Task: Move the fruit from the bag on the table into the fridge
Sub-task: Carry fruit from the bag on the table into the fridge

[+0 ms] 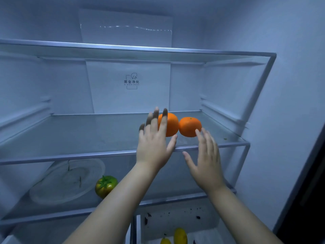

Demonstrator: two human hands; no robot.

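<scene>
Fruit's in the fridge: nearest, both hands are spread wide with nothing in their grip, left hand (pixel 154 143) half covering one smooth bright orange (pixel 170 124). Right hand (pixel 207 155) hovers just before the second orange (pixel 190 127). Both oranges sit touching on the glass shelf (pixel 70 136).

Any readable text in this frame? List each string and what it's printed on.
"黑金净化": logo on the white panel of the fridge's back wall, above the shelf holding the two oranges.
Small Latin line under it: looks like "H·DEO FRESH", too small to be sure.
Nothing else carries readable text.
</scene>
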